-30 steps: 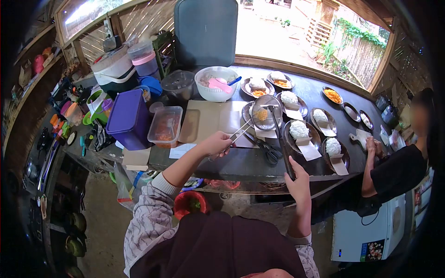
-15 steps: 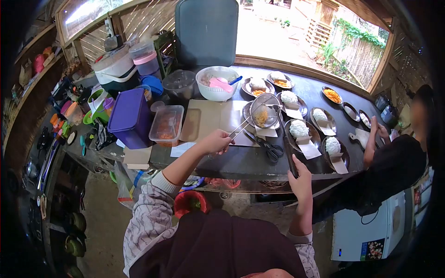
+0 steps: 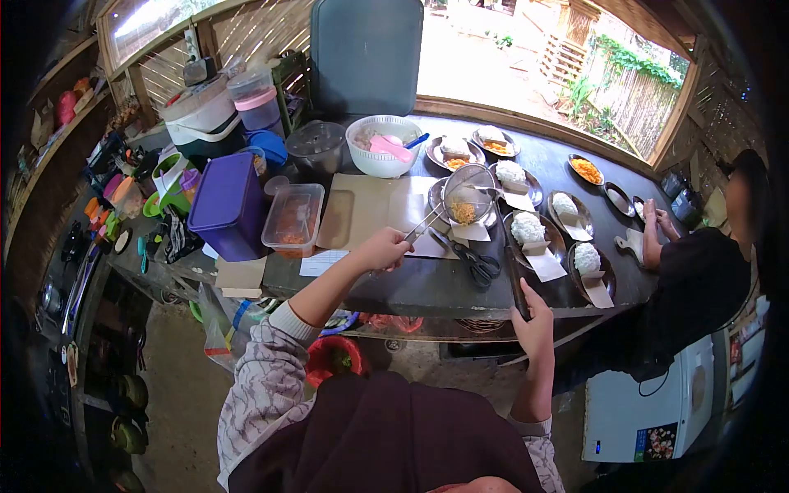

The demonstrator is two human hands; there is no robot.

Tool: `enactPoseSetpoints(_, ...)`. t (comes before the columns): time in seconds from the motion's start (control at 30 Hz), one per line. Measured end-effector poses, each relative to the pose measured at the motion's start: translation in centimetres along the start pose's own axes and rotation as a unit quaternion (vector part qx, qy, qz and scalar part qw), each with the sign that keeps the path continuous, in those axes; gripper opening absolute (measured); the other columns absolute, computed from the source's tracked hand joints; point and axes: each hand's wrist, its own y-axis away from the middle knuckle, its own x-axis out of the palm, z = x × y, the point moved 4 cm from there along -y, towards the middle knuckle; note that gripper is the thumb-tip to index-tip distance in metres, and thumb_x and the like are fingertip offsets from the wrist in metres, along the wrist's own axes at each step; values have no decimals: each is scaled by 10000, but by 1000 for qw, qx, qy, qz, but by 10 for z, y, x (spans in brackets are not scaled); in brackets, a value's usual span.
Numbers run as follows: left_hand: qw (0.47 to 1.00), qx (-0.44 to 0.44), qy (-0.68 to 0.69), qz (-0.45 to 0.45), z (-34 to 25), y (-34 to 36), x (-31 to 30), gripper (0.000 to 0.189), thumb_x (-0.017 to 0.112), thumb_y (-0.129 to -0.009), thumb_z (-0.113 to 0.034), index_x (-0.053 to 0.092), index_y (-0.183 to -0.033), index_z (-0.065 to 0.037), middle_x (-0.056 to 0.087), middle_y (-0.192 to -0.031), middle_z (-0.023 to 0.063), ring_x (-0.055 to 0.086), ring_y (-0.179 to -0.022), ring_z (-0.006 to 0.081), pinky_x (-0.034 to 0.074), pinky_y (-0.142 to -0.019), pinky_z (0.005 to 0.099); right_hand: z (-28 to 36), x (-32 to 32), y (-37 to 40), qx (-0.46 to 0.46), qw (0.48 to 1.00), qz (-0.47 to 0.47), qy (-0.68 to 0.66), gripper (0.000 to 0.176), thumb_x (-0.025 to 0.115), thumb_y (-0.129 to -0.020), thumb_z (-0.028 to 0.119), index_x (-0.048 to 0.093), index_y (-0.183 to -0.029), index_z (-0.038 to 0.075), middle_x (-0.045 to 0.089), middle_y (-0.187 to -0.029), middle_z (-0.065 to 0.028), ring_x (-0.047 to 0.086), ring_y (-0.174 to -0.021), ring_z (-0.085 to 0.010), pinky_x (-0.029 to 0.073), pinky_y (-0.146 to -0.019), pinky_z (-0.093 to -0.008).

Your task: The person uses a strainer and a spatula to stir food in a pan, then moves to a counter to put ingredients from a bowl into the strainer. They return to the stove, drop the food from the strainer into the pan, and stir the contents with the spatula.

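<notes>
My left hand (image 3: pixel 385 249) is closed around the wire handle of a mesh strainer (image 3: pixel 468 185). Orange-yellow crumbly food (image 3: pixel 463 212) lies in the strainer's basket, held above a plate (image 3: pixel 434 197) with a folded paper piece (image 3: pixel 470 232) at its near side. In my right hand (image 3: pixel 534 320) is a long dark-handled utensil (image 3: pixel 514 267). Its far end meets the strainer's right rim; the kind of head is hard to make out. Black scissors (image 3: pixel 475 261) lie on the counter between my hands. Right of the utensil stand plates of white rice (image 3: pixel 528 228) with folded papers.
A clear tub (image 3: pixel 293 218), a purple container (image 3: pixel 234 205) and a white basket (image 3: pixel 383 141) with a pink scoop stand left and behind. A dish of orange food (image 3: pixel 586 170) sits at the back right. A person in black (image 3: pixel 699 283) works at the counter's right end.
The strainer and utensil stay almost in place, while the food in the mesh looks slightly shifted. The other person's hands have moved a little. The whole view has shifted slightly.
</notes>
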Motion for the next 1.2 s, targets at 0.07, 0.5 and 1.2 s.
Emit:
enactPoseSetpoints(0.07,1000,8,-1,-4,0,-1,1,262,401,-818,-148,574,-923,20,484,-503,25,447,-394,97,373,-391,239,2,2,-4,3,1000,-10,29,508,538,-711,-70,419,-1202,-18,529,-1095,-148,528,-963,-156,399,-824,-244)
enactPoseSetpoints(0.5,999,20,-13,-25,-6,3,4,259,400,-835,-156,571,-915,21,487,-502,35,463,-402,104,384,-397,252,7,2,6,31,999,-11,-25,518,527,-720,-76,411,-1219,7,540,-1081,-145,510,-990,-153,372,-864,-248)
enactPoseSetpoints(1.2,998,31,-28,-44,-8,5,4,245,426,-820,-160,580,-864,25,491,-484,48,474,-392,117,390,-395,264,-6,25,21,93,988,18,-122,511,533,-746,-29,406,-1235,47,530,-776,-27,438,-502,-38,355,-400,-182)
